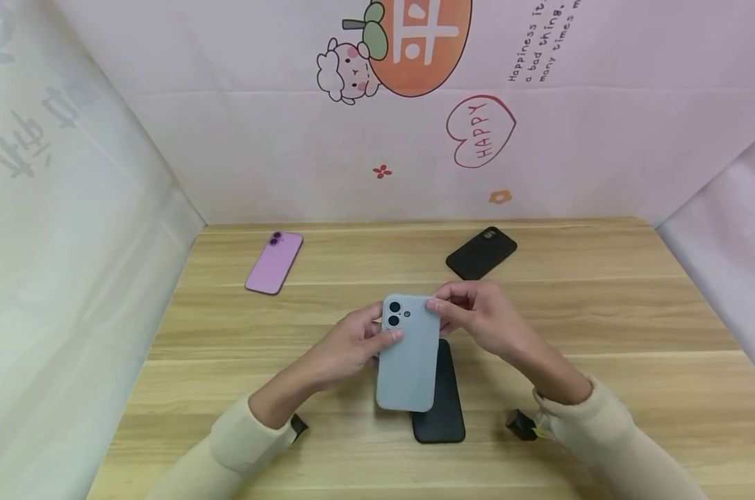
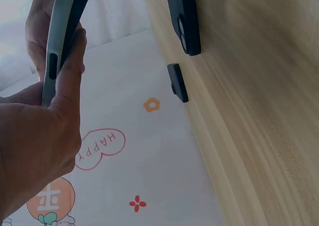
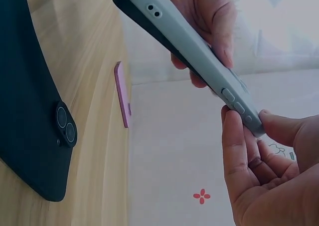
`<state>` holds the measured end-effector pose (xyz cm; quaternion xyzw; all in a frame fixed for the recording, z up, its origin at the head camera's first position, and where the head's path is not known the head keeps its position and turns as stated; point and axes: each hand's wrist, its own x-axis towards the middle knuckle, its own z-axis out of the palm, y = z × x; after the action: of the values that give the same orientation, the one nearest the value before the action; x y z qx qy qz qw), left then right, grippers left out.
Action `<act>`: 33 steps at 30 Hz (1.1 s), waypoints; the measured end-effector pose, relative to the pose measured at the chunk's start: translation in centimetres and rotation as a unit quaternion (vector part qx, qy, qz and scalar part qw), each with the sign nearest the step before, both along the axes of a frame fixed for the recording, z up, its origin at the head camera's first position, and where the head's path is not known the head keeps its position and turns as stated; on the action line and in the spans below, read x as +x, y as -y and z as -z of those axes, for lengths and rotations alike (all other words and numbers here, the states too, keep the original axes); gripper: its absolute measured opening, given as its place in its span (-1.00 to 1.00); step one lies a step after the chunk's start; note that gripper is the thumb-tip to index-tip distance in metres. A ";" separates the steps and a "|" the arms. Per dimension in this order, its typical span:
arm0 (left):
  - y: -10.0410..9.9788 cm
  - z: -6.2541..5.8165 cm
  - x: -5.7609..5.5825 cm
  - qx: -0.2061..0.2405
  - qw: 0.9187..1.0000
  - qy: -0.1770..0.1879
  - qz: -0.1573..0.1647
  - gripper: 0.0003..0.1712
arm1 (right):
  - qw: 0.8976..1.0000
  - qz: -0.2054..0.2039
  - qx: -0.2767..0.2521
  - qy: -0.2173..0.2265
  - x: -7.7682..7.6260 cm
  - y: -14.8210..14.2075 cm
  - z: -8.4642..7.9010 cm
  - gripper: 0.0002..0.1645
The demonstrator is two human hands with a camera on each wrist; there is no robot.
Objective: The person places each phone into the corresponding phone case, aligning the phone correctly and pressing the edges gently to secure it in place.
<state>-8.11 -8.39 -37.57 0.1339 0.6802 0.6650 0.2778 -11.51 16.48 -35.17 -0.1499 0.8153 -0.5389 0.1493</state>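
Observation:
Both hands hold a pale grey-blue phone case [image 1: 408, 378] above the table, camera cutouts at its upper left. A dark phone [image 3: 142, 24] sits in it, standing out from the case at one end in the right wrist view. My left hand [image 1: 351, 345] grips the left side, thumb across the back below the lenses. At the upper right corner my right hand [image 1: 480, 316] pinches the edge between thumb and fingers. Partly hidden under the case, a black phone [image 1: 444, 420] lies on the wood; its two-lens camera [image 3: 66, 123] shows in the right wrist view.
A pink-purple phone [image 1: 274, 264] lies at the back left of the wooden table [image 1: 227, 333]. At the back right is a black phone case [image 1: 482, 254]. White printed cloth [image 1: 277, 153] hangs behind and along both sides.

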 end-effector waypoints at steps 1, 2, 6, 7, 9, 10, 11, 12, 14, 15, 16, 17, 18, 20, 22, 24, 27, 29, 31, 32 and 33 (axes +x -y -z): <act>0.0 0.0 0.0 -0.003 1.000 -0.006 -0.002 -0.49 | 1.000 0.001 -0.004 0.002 0.0 0.0 0.0 -0.82; 0.1 0.0 0.0 -0.009 1.000 -0.011 -0.005 -0.50 | 1.000 0.003 -0.009 0.004 0.0 0.0 0.1 -0.82; 0.2 -0.1 0.1 -0.040 0.998 -0.026 -0.037 -0.51 | 0.999 0.012 -0.027 0.013 0.2 0.2 0.6 -0.80; 0.3 -0.2 0.0 -0.047 0.997 -0.027 -0.049 -0.51 | 0.999 0.012 -0.031 0.016 0.2 0.2 0.7 -0.80; 0.3 -0.3 -0.1 -0.049 0.996 -0.027 -0.075 -0.50 | 0.999 0.006 -0.039 0.022 0.4 0.4 1.1 -0.80; 0.4 -0.3 -0.2 -0.046 0.995 -0.024 -0.090 -0.50 | 0.999 0.002 -0.042 0.025 0.5 0.5 1.3 -0.80; 0.4 -0.3 -0.4 -0.039 0.994 -0.017 -0.105 -0.49 | 0.999 -0.003 -0.042 0.029 0.6 0.7 1.5 -0.80; 0.5 -0.4 -0.5 -0.029 0.992 -0.015 -0.118 -0.48 | 0.999 -0.008 -0.041 0.032 0.8 0.8 1.7 -0.79; 0.5 -0.4 -0.7 -0.006 0.989 -0.006 -0.145 -0.48 | 0.998 -0.015 -0.040 0.041 1.0 1.0 2.0 -0.77; 0.5 -0.5 -0.8 0.003 0.988 -0.003 -0.157 -0.48 | 0.998 -0.018 -0.038 0.044 1.1 1.1 2.1 -0.76; 0.6 -0.6 -0.9 0.008 0.986 -0.001 -0.169 -0.49 | 0.998 -0.017 -0.036 0.047 1.2 1.2 2.2 -0.75; 0.6 -0.7 -0.9 0.013 0.984 0.000 -0.179 -0.49 | 0.998 -0.017 -0.036 0.049 1.3 1.2 2.3 -0.74; 0.6 -0.7 -0.9 0.019 0.982 0.000 -0.187 -0.50 | 0.998 -0.016 -0.036 0.050 1.4 1.3 2.4 -0.74; 0.7 -0.9 -1.0 0.027 0.979 0.001 -0.200 -0.51 | 0.998 -0.012 -0.037 0.049 1.5 1.4 2.6 -0.73; 0.7 -0.9 -1.1 0.037 0.977 0.006 -0.212 -0.53 | 0.997 -0.013 -0.048 0.057 1.6 1.5 2.9 -0.73; 0.8 -1.0 -1.2 0.052 0.973 0.013 -0.224 -0.54 | 0.996 -0.018 -0.062 0.069 1.7 1.6 3.1 -0.71; 0.8 -0.9 -1.3 0.073 0.968 0.026 -0.239 -0.55 | 0.992 -0.025 -0.085 0.086 1.8 1.6 3.5 -0.67; 0.8 -0.9 -1.4 0.082 0.966 0.035 -0.243 -0.55 | 0.992 -0.026 -0.092 0.087 1.8 1.6 3.7 -0.66; 0.8 -0.9 -1.4 0.086 0.965 0.042 -0.243 -0.55 | 0.991 -0.025 -0.098 0.087 1.8 1.5 3.9 -0.66; 0.8 -0.9 -1.4 0.087 0.965 0.044 -0.242 -0.55 | 0.991 -0.024 -0.100 0.087 1.8 1.5 3.9 -0.66; 0.8 -0.9 -1.4 0.089 0.965 0.048 -0.241 -0.55 | 0.991 -0.024 -0.102 0.087 1.9 1.4 3.9 -0.66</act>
<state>-9.51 -9.19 -36.69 -0.0420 0.6159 0.7761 0.1285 -9.66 15.08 -39.08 -0.1364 0.7360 -0.6267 0.2166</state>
